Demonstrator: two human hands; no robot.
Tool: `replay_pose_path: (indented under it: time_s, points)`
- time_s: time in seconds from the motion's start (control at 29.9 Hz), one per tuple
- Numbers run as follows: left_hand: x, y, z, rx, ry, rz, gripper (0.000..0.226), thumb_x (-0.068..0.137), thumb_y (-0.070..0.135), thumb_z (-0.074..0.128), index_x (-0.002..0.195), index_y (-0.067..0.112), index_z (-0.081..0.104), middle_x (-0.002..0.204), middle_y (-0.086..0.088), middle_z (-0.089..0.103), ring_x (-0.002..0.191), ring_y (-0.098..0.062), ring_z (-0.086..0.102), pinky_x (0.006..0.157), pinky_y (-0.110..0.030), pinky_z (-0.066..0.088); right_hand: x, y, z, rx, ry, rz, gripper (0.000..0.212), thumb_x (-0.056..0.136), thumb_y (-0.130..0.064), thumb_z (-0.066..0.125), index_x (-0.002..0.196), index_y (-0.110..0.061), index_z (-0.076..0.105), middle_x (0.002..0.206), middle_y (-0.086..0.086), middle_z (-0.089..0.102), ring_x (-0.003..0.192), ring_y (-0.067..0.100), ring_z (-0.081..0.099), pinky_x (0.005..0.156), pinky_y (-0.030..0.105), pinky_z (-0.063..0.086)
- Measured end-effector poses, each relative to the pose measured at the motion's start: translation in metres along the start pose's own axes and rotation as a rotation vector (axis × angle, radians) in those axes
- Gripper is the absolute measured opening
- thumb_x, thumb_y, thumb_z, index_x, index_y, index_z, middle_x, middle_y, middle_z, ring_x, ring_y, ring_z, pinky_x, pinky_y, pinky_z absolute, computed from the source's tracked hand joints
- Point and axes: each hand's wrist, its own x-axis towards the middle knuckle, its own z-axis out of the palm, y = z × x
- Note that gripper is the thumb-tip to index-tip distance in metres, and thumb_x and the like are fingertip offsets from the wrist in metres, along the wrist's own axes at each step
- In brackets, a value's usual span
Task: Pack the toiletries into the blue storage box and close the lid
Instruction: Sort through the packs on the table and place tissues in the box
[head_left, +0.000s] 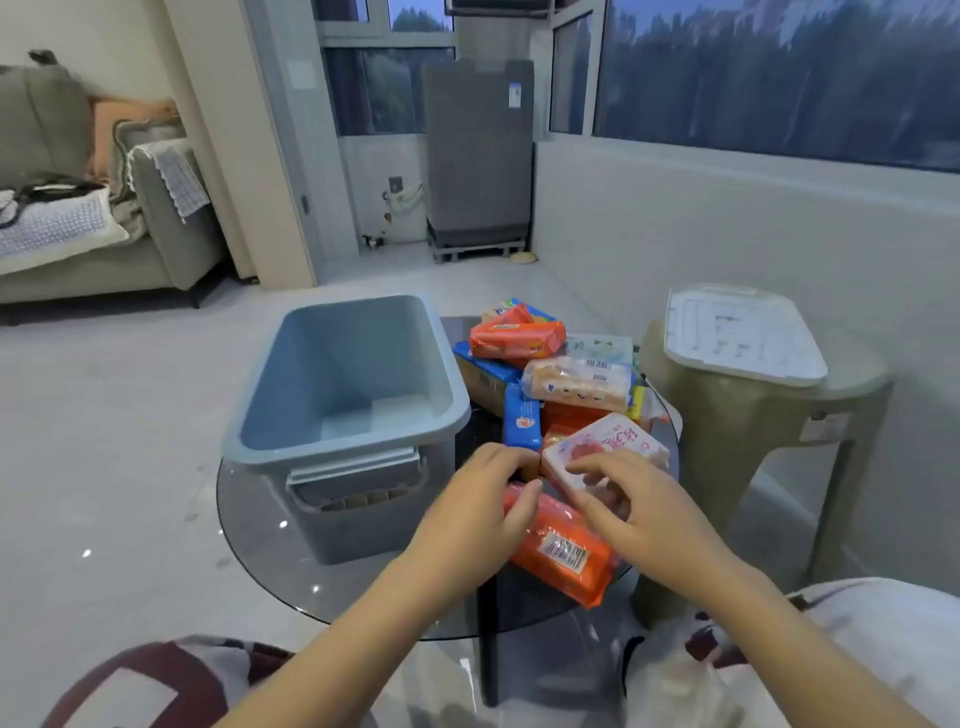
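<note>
Blue storage box (348, 395) at centre left of the frame, open and bare inside, standing on the left part of a round dark glass table (260, 545). White lid (743, 338) off the box, lying flat on a beige stool (753, 415) at right of centre, well apart from the box. Pile of packets (550, 374) heaped on the table just right of the box: orange, blue and pale wrappers mixed together. Nearest the camera, an orange packet (561, 551) with a barcode label, lying at the table's front edge. Just above it a pink-and-white packet (608, 447), tilted.

Left hand (478, 509) at lower centre, fingers curled over the near end of the orange packet, thumb against it; gripping it, as far as can be told. Right hand (623, 504) beside it, fingers loosely bent, tips touching the pink-and-white packet; firm hold or mere touch, cannot tell.

Grey sofa (104, 208) in the upper left. Tall grey covered appliance (478, 156) at top centre by the windows.
</note>
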Motion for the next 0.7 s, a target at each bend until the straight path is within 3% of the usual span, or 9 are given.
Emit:
replay_pose_path:
  time_s: [0.17, 0.3, 0.37, 0.5, 0.6, 0.7]
  points:
    - [0.008, -0.014, 0.020, -0.035, -0.002, -0.097, 0.039, 0.091, 0.036, 0.052, 0.130, 0.027, 0.051, 0.128, 0.007, 0.048, 0.113, -0.007, 0.051, 0.095, -0.024, 0.043, -0.006, 0.012, 0.009, -0.008, 0.069, 0.070, 0.027, 0.083, -0.038, 0.060, 0.110, -0.034, 0.058, 0.094, -0.026, 0.043, 0.083, -0.003, 0.052, 0.066, 0.014, 0.041]
    - [0.018, -0.011, 0.032, -0.126, 0.087, -0.119, 0.033, 0.090, 0.037, 0.054, 0.122, 0.028, 0.054, 0.116, 0.009, 0.048, 0.104, -0.003, 0.052, 0.089, -0.018, 0.042, -0.001, 0.020, 0.008, 0.005, 0.242, 0.145, 0.029, 0.082, -0.032, 0.063, 0.111, -0.029, 0.061, 0.100, -0.013, 0.045, 0.082, 0.003, 0.053, 0.068, 0.017, 0.042]
    - [0.023, -0.007, 0.038, -0.145, 0.101, -0.136, 0.034, 0.089, 0.038, 0.055, 0.121, 0.027, 0.054, 0.111, 0.010, 0.047, 0.096, -0.001, 0.055, 0.087, -0.020, 0.046, 0.002, 0.026, 0.007, -0.029, 0.337, 0.210, 0.035, 0.081, -0.034, 0.065, 0.114, -0.026, 0.060, 0.105, -0.009, 0.042, 0.093, 0.009, 0.052, 0.072, 0.020, 0.042]
    - [0.029, -0.001, 0.047, -0.118, 0.088, -0.177, 0.041, 0.088, 0.046, 0.054, 0.124, 0.029, 0.051, 0.109, 0.010, 0.046, 0.089, -0.002, 0.057, 0.081, -0.020, 0.049, 0.013, 0.037, 0.006, -0.099, 0.397, 0.314, 0.050, 0.077, -0.043, 0.066, 0.122, -0.026, 0.054, 0.119, -0.001, 0.036, 0.119, 0.017, 0.031, 0.085, 0.025, 0.034]
    - [0.031, 0.001, 0.048, -0.104, 0.111, -0.203, 0.040, 0.087, 0.048, 0.054, 0.121, 0.029, 0.053, 0.106, 0.012, 0.046, 0.084, -0.001, 0.057, 0.076, -0.019, 0.050, 0.020, 0.038, 0.006, -0.051, 0.383, 0.346, 0.051, 0.077, -0.045, 0.065, 0.124, -0.029, 0.053, 0.121, -0.001, 0.041, 0.119, 0.017, 0.030, 0.086, 0.025, 0.034]
    - [0.039, 0.004, 0.046, -0.100, 0.151, -0.183, 0.036, 0.087, 0.047, 0.056, 0.118, 0.028, 0.055, 0.104, 0.012, 0.044, 0.080, 0.002, 0.055, 0.069, -0.009, 0.042, 0.027, 0.037, 0.005, -0.144, 0.411, 0.332, 0.049, 0.077, -0.048, 0.064, 0.123, -0.034, 0.055, 0.117, -0.001, 0.051, 0.112, 0.017, 0.033, 0.089, 0.031, 0.034]
